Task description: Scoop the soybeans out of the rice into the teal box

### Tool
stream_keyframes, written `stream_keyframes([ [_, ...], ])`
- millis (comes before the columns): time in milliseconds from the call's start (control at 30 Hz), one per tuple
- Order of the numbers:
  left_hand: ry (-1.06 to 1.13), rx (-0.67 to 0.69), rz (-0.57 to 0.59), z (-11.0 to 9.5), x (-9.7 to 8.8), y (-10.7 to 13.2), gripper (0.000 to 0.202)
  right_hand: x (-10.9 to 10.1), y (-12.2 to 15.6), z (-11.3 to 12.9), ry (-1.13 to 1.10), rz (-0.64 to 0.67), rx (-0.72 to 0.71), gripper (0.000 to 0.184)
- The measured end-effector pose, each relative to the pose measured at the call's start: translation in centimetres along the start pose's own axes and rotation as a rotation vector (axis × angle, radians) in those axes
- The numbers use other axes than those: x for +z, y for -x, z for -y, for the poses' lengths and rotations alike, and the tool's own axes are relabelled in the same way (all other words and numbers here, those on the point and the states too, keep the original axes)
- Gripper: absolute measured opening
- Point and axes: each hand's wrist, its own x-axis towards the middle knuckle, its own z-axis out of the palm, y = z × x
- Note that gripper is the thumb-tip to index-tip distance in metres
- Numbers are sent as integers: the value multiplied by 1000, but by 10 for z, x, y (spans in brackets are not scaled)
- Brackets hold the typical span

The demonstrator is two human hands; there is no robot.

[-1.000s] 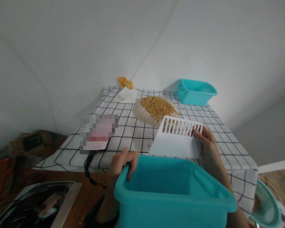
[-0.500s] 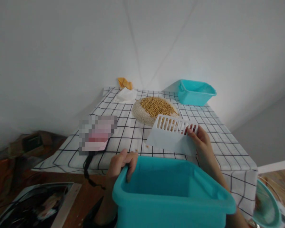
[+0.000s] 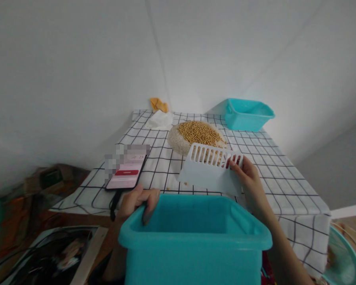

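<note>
My left hand [image 3: 142, 201] grips the left rim of a teal plastic basin [image 3: 192, 257], its fingers hooked over the edge. The basin is close to me at the table's front edge, and its bottom is hidden. My right hand [image 3: 249, 176] is closed on a white slotted plastic panel [image 3: 209, 176], holding it at its right end beyond the basin. Behind the panel lies a round pile of pale rice-like grains [image 3: 178, 140], with yellow soybeans [image 3: 200, 132] heaped on top. A few loose beans lie on the cloth near the panel's lower left.
A checkered cloth [image 3: 157, 170] covers the table. At the back right stands a second teal basin [image 3: 249, 115]; at the back left are a white bag [image 3: 160, 120] and a yellow cloth [image 3: 158, 105]. A phone [image 3: 126, 174] lies at the left, near the front edge.
The near basin and my left hand have shifted left in view. The slotted panel, still in my right hand, has moved slightly left across the pile's front.
</note>
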Motion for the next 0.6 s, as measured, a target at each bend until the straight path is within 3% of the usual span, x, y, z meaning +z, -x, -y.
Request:
stream_keyframes([
  [367, -36, -27, 3, 2, -2, -1, 62, 39, -7, 5, 34, 154, -83, 22],
  [600, -86, 54, -27, -3, -14, 0, 63, 46, -7, 3, -58, 220, 15, 23],
])
